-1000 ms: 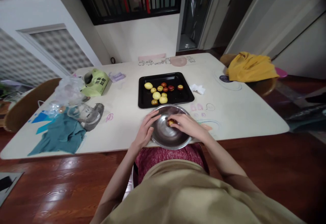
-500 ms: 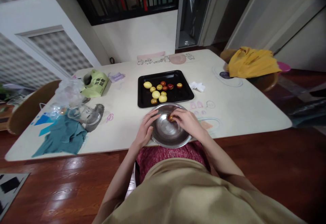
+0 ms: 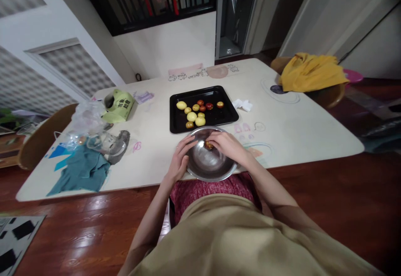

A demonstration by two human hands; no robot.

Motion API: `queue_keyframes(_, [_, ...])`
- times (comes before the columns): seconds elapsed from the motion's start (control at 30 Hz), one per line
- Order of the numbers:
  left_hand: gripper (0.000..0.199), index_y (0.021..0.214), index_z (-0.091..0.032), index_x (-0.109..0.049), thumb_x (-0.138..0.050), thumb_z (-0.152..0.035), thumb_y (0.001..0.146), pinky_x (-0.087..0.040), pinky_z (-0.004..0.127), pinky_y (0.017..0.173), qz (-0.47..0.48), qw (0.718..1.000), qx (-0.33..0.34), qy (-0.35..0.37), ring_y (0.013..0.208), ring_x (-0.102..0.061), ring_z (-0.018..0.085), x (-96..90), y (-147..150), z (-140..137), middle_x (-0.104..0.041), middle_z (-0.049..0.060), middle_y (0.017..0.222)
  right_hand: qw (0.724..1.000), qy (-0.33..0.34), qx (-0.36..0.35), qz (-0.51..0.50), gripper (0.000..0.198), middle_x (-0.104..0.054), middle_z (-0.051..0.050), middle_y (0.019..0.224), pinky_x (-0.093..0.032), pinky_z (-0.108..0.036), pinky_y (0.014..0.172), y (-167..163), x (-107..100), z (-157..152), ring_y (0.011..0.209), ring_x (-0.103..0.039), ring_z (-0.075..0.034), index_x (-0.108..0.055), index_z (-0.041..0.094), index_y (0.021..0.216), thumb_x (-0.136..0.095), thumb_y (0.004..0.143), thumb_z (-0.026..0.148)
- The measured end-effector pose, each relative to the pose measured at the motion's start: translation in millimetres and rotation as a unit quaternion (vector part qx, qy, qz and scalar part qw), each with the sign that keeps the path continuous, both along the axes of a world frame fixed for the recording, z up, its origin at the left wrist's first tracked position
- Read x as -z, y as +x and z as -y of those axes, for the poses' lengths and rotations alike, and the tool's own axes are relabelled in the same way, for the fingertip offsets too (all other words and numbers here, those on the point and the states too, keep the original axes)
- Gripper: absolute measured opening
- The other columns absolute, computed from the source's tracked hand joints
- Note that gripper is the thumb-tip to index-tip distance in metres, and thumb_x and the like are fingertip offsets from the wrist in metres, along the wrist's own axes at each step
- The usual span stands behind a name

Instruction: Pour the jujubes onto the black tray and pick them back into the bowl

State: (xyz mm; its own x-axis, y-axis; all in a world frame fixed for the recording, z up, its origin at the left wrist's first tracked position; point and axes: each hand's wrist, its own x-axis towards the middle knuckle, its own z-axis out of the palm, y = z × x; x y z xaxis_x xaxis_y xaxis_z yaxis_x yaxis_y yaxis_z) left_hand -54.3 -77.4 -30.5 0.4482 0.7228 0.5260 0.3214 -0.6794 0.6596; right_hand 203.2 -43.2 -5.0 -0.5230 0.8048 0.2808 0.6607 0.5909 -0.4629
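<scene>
A shiny metal bowl (image 3: 210,165) stands at the table's front edge, close to my body. My left hand (image 3: 180,159) holds the bowl's left side, with its fingers laid over the rim. Inside the bowl, the fingertips of my right hand (image 3: 224,144) pinch a small red-brown fruit (image 3: 208,144) that looks like a jujube, partly hidden by the fingers. Just beyond the bowl lies a black tray (image 3: 224,119). On it are several small fruits, among them red-brown ones (image 3: 209,106) and larger pale yellow ones (image 3: 191,116).
Crumpled white tissue (image 3: 242,105) lies right of the tray. On the left are a green tissue box (image 3: 120,105), a clear plastic bag (image 3: 87,115) and a teal cloth (image 3: 79,171). Yellow cloth (image 3: 313,73) covers a chair at the right. Drawings mark the white table (image 3: 150,146).
My right hand and the fruit have shifted very slightly left inside the bowl. My left hand stays at the rim. The camera view has turned a little.
</scene>
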Motion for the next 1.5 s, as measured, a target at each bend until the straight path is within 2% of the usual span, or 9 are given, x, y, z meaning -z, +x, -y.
queue_keyframes(0.17, [0.067, 0.152, -0.028, -0.061, -0.024, -0.066, 0.111, -0.034, 0.063, 0.13, 0.003, 1.0, 0.007, 0.006, 0.156, -0.045, 0.034, -0.1, -0.1, -1.0, -0.056, 0.014, 0.16, 1.0, -0.006, -0.002, -0.03, 0.028, -0.08, -0.013, 0.113, -0.059, -0.044, 0.099, 2.4, -4.9, 1.5, 0.104, -0.075, -0.028, -0.081, 0.018, 0.11, -0.053, 0.105, 0.016])
queue_keyframes(0.47, [0.06, 0.145, -0.026, -0.066, -0.027, -0.059, 0.114, -0.038, 0.063, 0.128, 0.03, 0.999, -0.037, 0.013, 0.153, -0.05, 0.032, -0.9, -3.2, -6.1, -0.063, 0.013, 0.152, 0.968, 0.019, 0.024, -0.25, 0.027, -0.081, -0.01, 0.105, -0.06, -0.05, 0.098, 34.0, -3.2, 37.0, 0.102, -0.075, -0.03, -0.082, 0.025, 0.102, -0.059, 0.107, 0.04])
queue_keyframes(0.6, [0.04, 0.132, -0.023, -0.071, -0.043, -0.044, 0.114, -0.046, 0.056, 0.123, 0.02, 0.992, -0.124, 0.012, 0.141, -0.06, 0.028, -11.5, -9.5, -39.1, -0.067, 0.013, 0.143, 0.949, 0.054, 0.047, -0.306, 0.037, -0.082, -0.011, 0.099, -0.059, -0.055, 0.101, 41.0, 20.7, 44.0, 0.106, -0.076, -0.032, -0.082, 0.026, 0.093, -0.053, 0.108, 0.046])
queue_keyframes(0.73, [0.027, 0.124, -0.02, -0.072, -0.055, -0.034, 0.108, -0.054, 0.047, 0.113, -0.083, 0.989, -0.126, 0.004, 0.126, -0.067, 0.027, -19.4, -7.4, -87.4, -0.07, 0.013, 0.132, 0.935, 0.156, 0.018, -0.318, 0.031, -0.083, -0.01, 0.103, -0.059, -0.055, 0.099, 38.8, 37.6, 42.0, 0.111, -0.076, -0.031, -0.082, 0.024, 0.101, -0.053, 0.107, 0.035])
queue_keyframes(0.9, [0.032, 0.104, -0.019, -0.067, -0.082, -0.042, 0.088, -0.057, 0.035, 0.084, -0.162, 0.959, -0.222, -0.067, 0.091, -0.071, 0.023, -17.1, 14.6, -122.6, -0.074, 0.007, 0.101, 0.926, 0.217, 0.004, -0.308, 0.033, -0.083, -0.007, 0.097, -0.06, -0.049, 0.092, 33.3, 38.0, 41.4, 0.102, -0.077, -0.028, -0.081, 0.023, 0.1, -0.049, 0.108, 0.022])
queue_keyframes(1.0, [0.031, 0.097, -0.02, -0.064, -0.083, -0.042, 0.085, -0.052, 0.031, 0.074, -0.169, 0.946, -0.26, -0.096, 0.082, -0.068, 0.021, -14.7, 24.6, -129.2, -0.072, 0.004, 0.088, 0.924, 0.233, 0.011, -0.304, 0.034, -0.082, -0.007, 0.091, -0.06, -0.048, 0.087, 32.6, 36.7, 42.6, 0.096, -0.077, -0.027, -0.08, 0.023, 0.095, -0.049, 0.107, 0.02])
queue_keyframes(1.23, [0.017, 0.09, -0.018, -0.065, -0.075, -0.026, 0.08, -0.053, 0.027, 0.07, -0.057, 0.966, -0.218, -0.129, 0.074, -0.065, 0.016, -12.5, 14.1, -129.7, -0.07, 0.002, 0.081, 0.924, 0.238, 0.012, -0.299, 0.035, -0.081, -0.007, 0.089, -0.059, -0.047, 0.084, 34.4, 38.4, 43.0, 0.094, -0.075, -0.027, -0.08, 0.022, 0.092, -0.049, 0.106, 0.017])
queue_keyframes(1.4, [0.027, 0.107, -0.018, -0.069, -0.077, -0.027, 0.082, -0.064, 0.032, 0.087, 0.055, 0.98, -0.171, -0.089, 0.095, -0.072, 0.018, -32.5, -1.8, -106.7, -0.074, 0.008, 0.107, 0.924, 0.235, 0.016, -0.301, 0.036, -0.081, -0.007, 0.088, -0.059, -0.047, 0.083, 34.4, 39.2, 42.4, 0.093, -0.075, -0.027, -0.081, 0.023, 0.09, -0.048, 0.106, 0.018])
queue_keyframes(1.5, [0.028, 0.114, -0.019, -0.07, -0.076, -0.03, 0.088, -0.066, 0.035, 0.094, 0.046, 0.992, -0.105, -0.049, 0.106, -0.072, 0.019, -48.7, -1.6, -79.2, -0.07, 0.008, 0.117, 0.925, 0.233, 0.019, -0.3, 0.037, -0.081, -0.007, 0.087, -0.059, -0.048, 0.082, 34.0, 39.6, 42.2, 0.092, -0.075, -0.027, -0.081, 0.023, 0.089, -0.048, 0.106, 0.019])
